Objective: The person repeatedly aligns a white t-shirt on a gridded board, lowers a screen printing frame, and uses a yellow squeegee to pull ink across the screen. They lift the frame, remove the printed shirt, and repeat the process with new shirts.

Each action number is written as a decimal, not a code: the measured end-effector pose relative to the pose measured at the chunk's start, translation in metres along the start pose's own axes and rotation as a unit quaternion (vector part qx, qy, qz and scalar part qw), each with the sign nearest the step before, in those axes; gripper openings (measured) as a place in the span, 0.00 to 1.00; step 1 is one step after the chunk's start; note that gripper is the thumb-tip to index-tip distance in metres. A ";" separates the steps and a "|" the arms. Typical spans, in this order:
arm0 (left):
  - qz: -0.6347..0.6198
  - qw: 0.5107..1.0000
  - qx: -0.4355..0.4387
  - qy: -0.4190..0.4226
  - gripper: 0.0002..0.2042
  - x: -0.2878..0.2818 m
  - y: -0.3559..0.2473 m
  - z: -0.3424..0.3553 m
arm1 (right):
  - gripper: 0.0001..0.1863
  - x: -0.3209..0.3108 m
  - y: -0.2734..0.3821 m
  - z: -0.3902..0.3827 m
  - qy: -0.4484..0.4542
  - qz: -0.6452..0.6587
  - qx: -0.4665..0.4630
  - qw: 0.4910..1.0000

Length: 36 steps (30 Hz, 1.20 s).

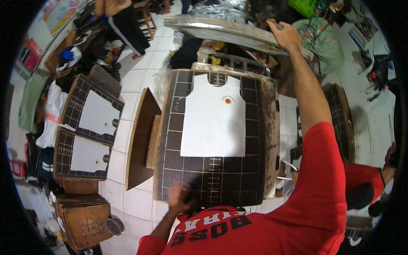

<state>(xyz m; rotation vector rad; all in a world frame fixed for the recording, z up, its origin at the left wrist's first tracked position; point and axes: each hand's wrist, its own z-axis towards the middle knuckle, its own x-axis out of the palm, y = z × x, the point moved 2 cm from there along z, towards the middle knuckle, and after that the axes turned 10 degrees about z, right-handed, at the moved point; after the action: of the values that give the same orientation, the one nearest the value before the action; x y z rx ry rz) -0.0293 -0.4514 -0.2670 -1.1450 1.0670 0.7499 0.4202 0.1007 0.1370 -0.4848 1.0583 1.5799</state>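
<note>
White shirt piece (212,131): lay flat on the dark gridded counter (250,182), neck toward the far edge, hem toward the near edge.
Print (228,101): small, orange and dark, on the piece's upper right.
Shirt handling: probably light, soft and floppy; the hem corners, away from the print, seemed the best hold.
Pale frame (225,32): raised beyond the far edge, apart from the shirt; it looked stiff and rather heavy, best taken by its rim.
Right hand (289,36): clamped on the frame's right end.
Left hand (178,197): blurred near the near left corner, fingers seemingly apart, nothing visible in it.
Brown panel (142,140): stood just beside the left edge, blocking that side.
Farther left: two more white pieces (100,112) on gridded boards (63,163).
Far right corner: a green bundle (325,49) crowded the space beyond.
Far left: a person in dark trousers (127,27) stood well apart.
</note>
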 end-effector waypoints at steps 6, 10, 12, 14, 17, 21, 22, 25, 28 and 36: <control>-0.167 0.851 -0.492 -0.081 0.44 -0.014 0.109 0.050 | 0.37 0.010 -0.010 -0.011 -0.028 -0.029 -0.026 0.999; 0.008 0.895 -0.437 -0.088 0.42 -0.022 0.108 0.068 | 0.35 0.002 0.004 -0.022 -0.027 -0.004 -0.022 0.999; 0.026 0.908 -0.407 -0.096 0.41 -0.027 0.102 0.076 | 0.30 -0.004 0.015 -0.027 -0.049 0.043 -0.016 0.998; -0.036 0.934 -0.348 -0.072 0.38 -0.033 0.099 0.085 | 0.30 -0.008 0.023 -0.030 -0.050 0.029 -0.002 0.998; -0.191 0.943 -0.274 0.006 0.33 -0.047 0.098 0.093 | 0.31 -0.011 0.031 -0.030 -0.051 0.020 -0.014 0.998; -0.191 0.937 -0.284 0.074 0.30 -0.065 0.085 0.089 | 0.32 -0.012 0.032 -0.015 -0.060 0.024 -0.040 0.997; -0.192 0.936 -0.286 0.077 0.30 -0.069 0.080 0.088 | 0.32 -0.011 0.033 -0.012 -0.062 0.028 -0.051 0.996; -0.221 0.927 -0.294 0.071 0.28 -0.074 0.067 0.091 | 0.32 -0.012 0.030 -0.003 -0.048 0.029 -0.018 0.998; -0.213 0.920 -0.313 0.098 0.29 -0.074 0.064 0.100 | 0.32 -0.017 0.031 0.000 -0.034 0.031 -0.016 0.999; -0.152 0.921 -0.347 0.088 0.38 -0.065 0.077 0.103 | 0.32 -0.020 0.029 0.011 -0.028 0.036 -0.002 0.999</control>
<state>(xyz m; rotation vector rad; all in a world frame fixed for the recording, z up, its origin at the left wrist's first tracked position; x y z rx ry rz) -0.0925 -0.3281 -0.2273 -1.9673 0.7428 0.8090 0.4013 0.0988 0.1689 -0.4069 1.0386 1.6497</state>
